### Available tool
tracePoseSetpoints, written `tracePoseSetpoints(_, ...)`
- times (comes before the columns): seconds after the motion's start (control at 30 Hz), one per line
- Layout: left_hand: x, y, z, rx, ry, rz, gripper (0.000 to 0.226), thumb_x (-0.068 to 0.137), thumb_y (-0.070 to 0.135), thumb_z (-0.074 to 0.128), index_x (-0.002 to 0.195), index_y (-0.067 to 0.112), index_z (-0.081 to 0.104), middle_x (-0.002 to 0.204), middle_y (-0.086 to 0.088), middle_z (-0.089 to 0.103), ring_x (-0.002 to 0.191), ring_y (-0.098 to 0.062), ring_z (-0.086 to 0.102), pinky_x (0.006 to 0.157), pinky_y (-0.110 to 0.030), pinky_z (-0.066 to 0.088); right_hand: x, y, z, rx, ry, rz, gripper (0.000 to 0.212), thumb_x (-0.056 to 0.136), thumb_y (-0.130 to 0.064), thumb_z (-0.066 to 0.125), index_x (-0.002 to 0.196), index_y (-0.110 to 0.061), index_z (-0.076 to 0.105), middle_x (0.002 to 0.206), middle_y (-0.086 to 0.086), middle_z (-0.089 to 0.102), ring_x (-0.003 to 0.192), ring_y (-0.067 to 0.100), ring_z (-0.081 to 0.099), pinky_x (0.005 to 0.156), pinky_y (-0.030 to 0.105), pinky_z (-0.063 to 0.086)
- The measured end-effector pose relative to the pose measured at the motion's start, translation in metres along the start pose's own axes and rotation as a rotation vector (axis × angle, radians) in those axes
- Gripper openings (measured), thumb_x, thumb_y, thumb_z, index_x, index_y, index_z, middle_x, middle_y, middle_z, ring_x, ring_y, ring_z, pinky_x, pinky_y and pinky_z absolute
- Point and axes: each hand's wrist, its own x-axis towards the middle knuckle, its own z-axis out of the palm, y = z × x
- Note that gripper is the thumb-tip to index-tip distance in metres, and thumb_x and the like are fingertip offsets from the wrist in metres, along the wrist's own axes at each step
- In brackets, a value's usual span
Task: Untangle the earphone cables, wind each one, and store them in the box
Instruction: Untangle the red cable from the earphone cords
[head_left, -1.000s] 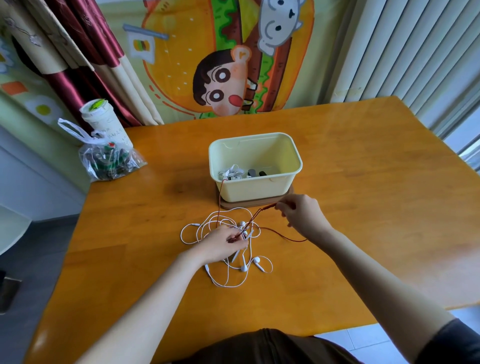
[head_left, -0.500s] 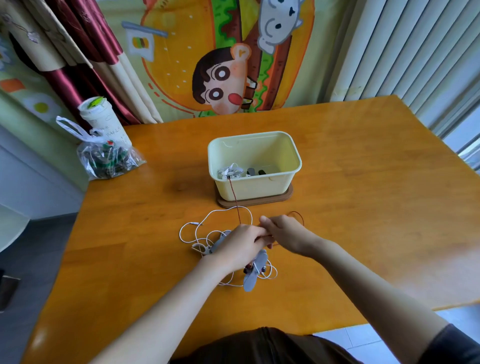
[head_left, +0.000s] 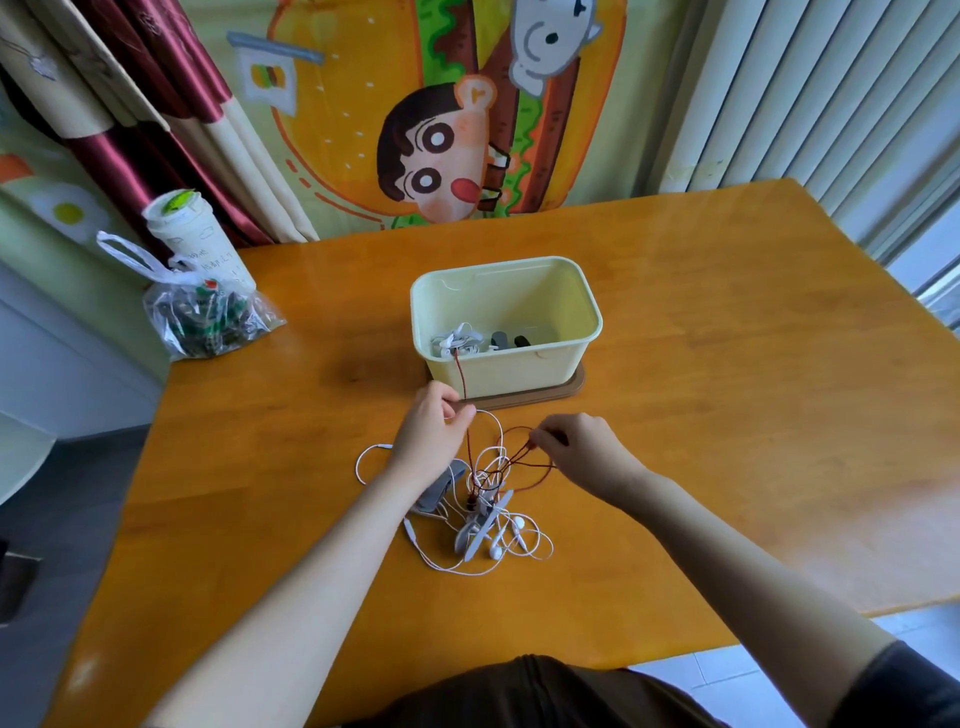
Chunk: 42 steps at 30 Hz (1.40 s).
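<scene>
A tangle of white earphone cables (head_left: 488, 540) lies on the wooden table in front of the pale yellow box (head_left: 550, 364). A thin dark red cable (head_left: 519, 462) runs through the tangle, and one end climbs over the box's front wall. My left hand (head_left: 431, 441) pinches the red cable just below the box. My right hand (head_left: 582, 447) pinches a loop of the same red cable to the right. Grey flat pieces (head_left: 485, 527) lie in the tangle. Inside the box sit a wound white earphone (head_left: 457, 340) and dark items (head_left: 509, 340).
The box stands on a brown base (head_left: 566, 389). A clear plastic bag (head_left: 208, 322) and a white lidded cup (head_left: 192, 234) stand at the table's far left corner. A curtain and a cartoon cloth hang behind the table. The table's right edge lies beyond my right arm.
My hands have parted: the left moved up toward the box, the right moved right, drawing the red cable out of the white tangle. The grey pieces now lie uncovered.
</scene>
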Motion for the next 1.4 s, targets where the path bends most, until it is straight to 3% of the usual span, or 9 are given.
tracePoseSetpoints(0.13, 0.031, 0.008, 0.000, -0.082, 0.028, -0.148, 0.047, 0.093, 0.033, 0.059, 0.128, 0.004, 0.049, 0.121, -0.009, 0.057, 0.109, -0.023, 0.056, 0.083, -0.026, 0.041, 0.010, -0.005, 0.002, -0.010, -0.003, 0.018, 0.028, 0.097, -0.025, 0.049, 0.091, -0.006, 0.069, 0.078, 0.009, 0.066, 0.068, 0.021, 0.058, 0.063, 0.033, 0.048)
tracePoseSetpoints(0.27, 0.043, 0.015, 0.009, -0.221, -0.018, -0.194, 0.031, 0.091, 0.019, 0.061, 0.116, 0.001, 0.060, 0.100, -0.012, 0.071, 0.097, -0.030, 0.065, 0.088, -0.040, 0.052, 0.020, -0.012, 0.005, -0.009, -0.014, 0.020, 0.030, 0.097, -0.025, 0.049, 0.091, -0.004, 0.070, 0.080, 0.009, 0.067, 0.064, 0.017, 0.055, 0.062, 0.029, 0.046)
tracePoseSetpoints(0.6, -0.013, 0.031, 0.014, -0.145, 0.001, 0.157, 0.017, 0.091, 0.010, 0.061, 0.101, 0.007, 0.074, 0.074, 0.003, 0.064, 0.058, 0.003, 0.051, 0.056, -0.002, 0.036, 0.023, -0.018, 0.008, 0.077, 0.033, -0.052, 0.027, 0.095, -0.015, 0.051, 0.122, -0.008, 0.051, 0.073, -0.014, 0.051, 0.059, 0.000, 0.046, 0.053, 0.010, 0.039)
tracePoseSetpoints(0.87, -0.025, -0.027, 0.023, -0.123, -0.146, -0.168, 0.026, 0.097, 0.019, 0.052, 0.080, 0.007, 0.066, 0.062, 0.000, 0.059, 0.052, -0.013, 0.054, 0.060, -0.029, 0.050, 0.016, -0.018, 0.009, 0.027, 0.008, -0.088, 0.022, 0.097, -0.016, 0.045, 0.102, -0.011, 0.066, 0.064, -0.010, 0.053, 0.051, 0.004, 0.046, 0.048, 0.012, 0.035)
tracePoseSetpoints(0.97, -0.026, -0.052, 0.021, 0.044, -0.206, -0.312, 0.026, 0.099, 0.016, 0.046, 0.082, 0.005, 0.062, 0.079, -0.011, 0.062, 0.075, -0.024, 0.059, 0.079, -0.040, 0.053, 0.014, -0.019, 0.007, 0.043, 0.007, -0.079, 0.021, 0.098, -0.016, 0.045, 0.103, -0.011, 0.065, 0.071, -0.007, 0.058, 0.065, 0.012, 0.058, 0.061, 0.022, 0.049)
tracePoseSetpoints(1.03, -0.028, -0.050, 0.017, 0.165, -0.136, -0.340, 0.025, 0.099, 0.019, 0.047, 0.117, 0.005, 0.056, 0.117, -0.017, 0.055, 0.112, -0.030, 0.053, 0.097, -0.040, 0.043, 0.014, -0.020, 0.006, 0.053, 0.020, -0.076, 0.021, 0.098, -0.016, 0.044, 0.105, -0.011, 0.064, 0.077, -0.003, 0.062, 0.071, 0.016, 0.061, 0.068, 0.029, 0.052)
tracePoseSetpoints(1.13, -0.030, -0.023, 0.010, 0.151, 0.084, -0.100, 0.042, 0.094, 0.012, 0.055, 0.134, 0.008, 0.042, 0.131, -0.012, 0.044, 0.120, -0.023, 0.047, 0.096, -0.030, 0.042, 0.013, -0.021, 0.004, 0.061, 0.014, -0.086, 0.020, 0.098, -0.015, 0.044, 0.107, -0.012, 0.062, 0.081, -0.002, 0.065, 0.069, 0.012, 0.060, 0.063, 0.022, 0.049)
tracePoseSetpoints(1.3, -0.032, 0.028, 0.009, -0.297, -0.278, 0.059, 0.024, 0.094, 0.011, 0.055, 0.114, 0.023, 0.054, 0.096, -0.003, 0.062, 0.096, -0.020, 0.060, 0.085, -0.031, 0.048, 0.015, -0.027, -0.004, 0.125, 0.075, -0.117, 0.015, 0.095, -0.011, 0.046, 0.101, -0.014, 0.060, 0.081, 0.000, 0.068, 0.072, 0.011, 0.062, 0.063, 0.019, 0.045)
tracePoseSetpoints(1.4, -0.033, 0.027, 0.013, -0.236, -0.271, 0.095, 0.008, 0.096, 0.013, 0.053, 0.096, 0.015, 0.061, 0.081, 0.002, 0.064, 0.085, -0.020, 0.062, 0.078, -0.028, 0.047, 0.016, -0.024, -0.021, 0.151, 0.142, -0.101, 0.015, 0.095, -0.010, 0.046, 0.101, -0.016, 0.058, 0.073, -0.003, 0.067, 0.060, -0.004, 0.056, 0.056, 0.009, 0.038)
